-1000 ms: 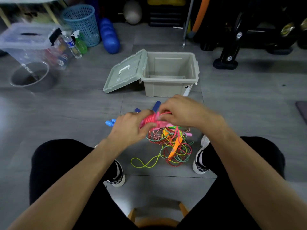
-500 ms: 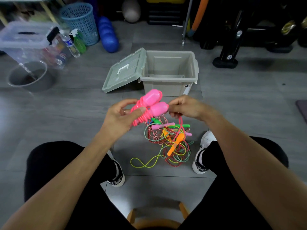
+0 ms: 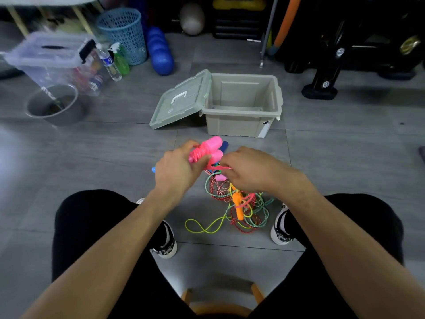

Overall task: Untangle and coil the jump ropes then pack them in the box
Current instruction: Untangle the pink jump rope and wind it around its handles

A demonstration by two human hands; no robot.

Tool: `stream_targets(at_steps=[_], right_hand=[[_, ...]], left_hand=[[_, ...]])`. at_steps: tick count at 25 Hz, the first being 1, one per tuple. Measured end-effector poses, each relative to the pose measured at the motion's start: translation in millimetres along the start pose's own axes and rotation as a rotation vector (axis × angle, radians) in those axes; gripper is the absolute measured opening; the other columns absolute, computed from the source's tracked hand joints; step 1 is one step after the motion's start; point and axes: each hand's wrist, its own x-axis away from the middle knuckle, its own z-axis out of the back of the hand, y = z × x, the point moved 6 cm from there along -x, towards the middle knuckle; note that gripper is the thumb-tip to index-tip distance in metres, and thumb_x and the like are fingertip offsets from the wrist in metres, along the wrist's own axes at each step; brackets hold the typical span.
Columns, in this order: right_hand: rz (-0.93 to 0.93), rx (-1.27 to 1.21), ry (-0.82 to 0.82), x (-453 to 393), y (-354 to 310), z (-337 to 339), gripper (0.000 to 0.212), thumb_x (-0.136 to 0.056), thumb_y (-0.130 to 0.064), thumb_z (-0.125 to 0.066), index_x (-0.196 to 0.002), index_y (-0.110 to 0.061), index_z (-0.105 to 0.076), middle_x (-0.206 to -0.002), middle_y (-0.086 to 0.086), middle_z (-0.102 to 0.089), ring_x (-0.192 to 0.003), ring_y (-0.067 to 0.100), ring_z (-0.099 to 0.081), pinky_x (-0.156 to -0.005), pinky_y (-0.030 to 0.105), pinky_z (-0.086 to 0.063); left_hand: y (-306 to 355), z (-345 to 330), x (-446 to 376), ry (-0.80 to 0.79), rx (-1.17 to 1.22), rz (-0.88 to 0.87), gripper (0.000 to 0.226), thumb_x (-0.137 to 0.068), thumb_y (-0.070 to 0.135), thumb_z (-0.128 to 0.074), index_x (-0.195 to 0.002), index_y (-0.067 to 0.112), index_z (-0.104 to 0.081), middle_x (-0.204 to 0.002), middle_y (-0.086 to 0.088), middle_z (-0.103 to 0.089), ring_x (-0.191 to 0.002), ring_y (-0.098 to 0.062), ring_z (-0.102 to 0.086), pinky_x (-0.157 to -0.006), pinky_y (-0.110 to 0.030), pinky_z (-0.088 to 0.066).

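Here the left hand (image 3: 178, 171) grips the coiled pink plastic jump rope (image 3: 208, 149); the right hand (image 3: 247, 169) pinches its loose strand.

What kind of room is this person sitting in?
Probably a home gym or exercise storage room: dark exercise machines stand along the back, a grey ball and blue foam roller lie nearby, and jump ropes are piled on the floor.

**Hidden, cut off, blurred**

The left hand (image 3: 177, 171) covers the lower part of the pink handles (image 3: 210, 149). The right hand (image 3: 248, 169) hides the top of the rope pile (image 3: 239, 208), so which cord it pinches cannot be told. The clear bin (image 3: 53, 58) is blurred. The stool (image 3: 220, 305) runs off the bottom edge. A dark mat (image 3: 422, 153) is cut by the right edge.
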Motion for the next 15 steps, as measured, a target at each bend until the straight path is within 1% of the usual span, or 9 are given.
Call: stream_targets(at_steps=[2, 4, 5, 7, 9, 10, 12, 13, 15], right_hand=[[-0.001, 0.061, 0.062, 2.4, 4.6, 13.5, 0.017, -0.091, -0.029, -0.046, -0.076, -0.02, -0.044, -0.086, 0.009, -0.058, -0.085, 0.029, -0.056, -0.062, 0.033, -0.034], [0.002, 0.057, 0.107, 1.7, 11.9, 23.9, 0.016, -0.089, -0.032, -0.05, -0.079, -0.021, -0.055, -0.084, 0.003, -0.059, -0.088, 0.027, -0.058, -0.066, 0.036, -0.043], [0.007, 0.016, 0.116, 0.1, 16.7, 27.1, 0.016, -0.089, -0.034, -0.052, -0.082, -0.022, -0.061, -0.083, -0.002, -0.058, -0.089, 0.024, -0.058, -0.07, 0.037, -0.046], [0.046, -0.092, 0.126, -3.7, 23.8, 29.3, 0.017, -0.086, -0.04, -0.059, -0.085, -0.025, -0.067, -0.082, -0.009, -0.06, -0.087, 0.017, -0.058, -0.074, 0.04, -0.049], [0.078, -0.23, 0.158, -7.8, 31.2, 31.4, 0.021, -0.08, -0.044, -0.065, -0.082, -0.023, -0.069, -0.077, -0.009, -0.063, -0.077, 0.013, -0.058, -0.071, 0.041, -0.049], [0.07, -0.308, 0.177, -9.4, 35.5, 33.4, 0.022, -0.078, -0.043, -0.07, -0.079, -0.021, -0.07, -0.073, -0.007, -0.064, -0.072, 0.013, -0.058, -0.068, 0.038, -0.049], [0.013, -0.453, 0.195, -12.5, 44.0, 34.4, 0.023, -0.072, -0.038, -0.079, -0.075, -0.017, -0.071, -0.064, -0.005, -0.062, -0.06, 0.008, -0.054, -0.06, 0.029, -0.044], [-0.014, -0.517, 0.185, -14.7, 47.4, 32.5, 0.024, -0.07, -0.036, -0.081, -0.073, -0.015, -0.07, -0.06, -0.006, -0.059, -0.055, 0.006, -0.049, -0.056, 0.025, -0.04], [-0.02, -0.644, 0.136, -19.0, 52.0, 26.3, 0.027, -0.069, -0.033, -0.081, -0.073, -0.01, -0.07, -0.059, -0.002, -0.056, -0.054, 0.004, -0.043, -0.053, 0.021, -0.034]], left_hand=[[11.0, -2.9, 1.9, -0.021, -0.126, -0.13, 0.038, -0.083, 0.058, -0.059, -0.112, 0.033, -0.059, -0.086, -0.009, -0.07, -0.089, -0.037, -0.063, -0.071, -0.039, -0.051], [18.2, -8.9, 4.7, -0.048, -0.176, -0.285, 0.041, -0.086, 0.058, -0.055, -0.116, 0.031, -0.058, -0.086, -0.009, -0.069, -0.087, -0.037, -0.063, -0.068, -0.038, -0.048], [21.8, -12.3, 7.4, -0.06, -0.181, -0.378, 0.043, -0.087, 0.059, -0.05, -0.118, 0.03, -0.058, -0.085, -0.008, -0.069, -0.084, -0.036, -0.064, -0.066, -0.037, -0.047], [28.6, -17.6, 15.4, -0.072, -0.167, -0.573, 0.049, -0.087, 0.059, -0.038, -0.117, 0.026, -0.058, -0.08, -0.008, -0.068, -0.073, -0.036, -0.064, -0.058, -0.034, -0.043], [31.9, -15.7, 22.1, -0.078, -0.103, -0.677, 0.046, -0.089, 0.052, -0.034, -0.114, 0.021, -0.057, -0.074, -0.008, -0.065, -0.064, -0.037, -0.062, -0.054, -0.032, -0.041], [31.3, -14.3, 24.1, -0.094, -0.049, -0.692, 0.041, -0.092, 0.049, -0.034, -0.114, 0.021, -0.055, -0.072, -0.007, -0.062, -0.062, -0.036, -0.059, -0.054, -0.032, -0.043], [29.9, -13.2, 26.4, -0.158, 0.081, -0.678, 0.034, -0.096, 0.048, -0.033, -0.114, 0.026, -0.05, -0.068, 0.001, -0.054, -0.058, -0.028, -0.053, -0.054, -0.035, -0.046], [29.3, -13.9, 27.4, -0.186, 0.129, -0.662, 0.034, -0.094, 0.052, -0.037, -0.114, 0.028, -0.05, -0.068, 0.004, -0.054, -0.058, -0.023, -0.051, -0.056, -0.035, -0.047], [27.5, -14.3, 26.2, -0.212, 0.227, -0.581, 0.044, -0.081, 0.064, -0.055, -0.11, 0.03, -0.054, -0.07, 0.003, -0.061, -0.056, -0.016, -0.052, -0.056, -0.031, -0.048]])
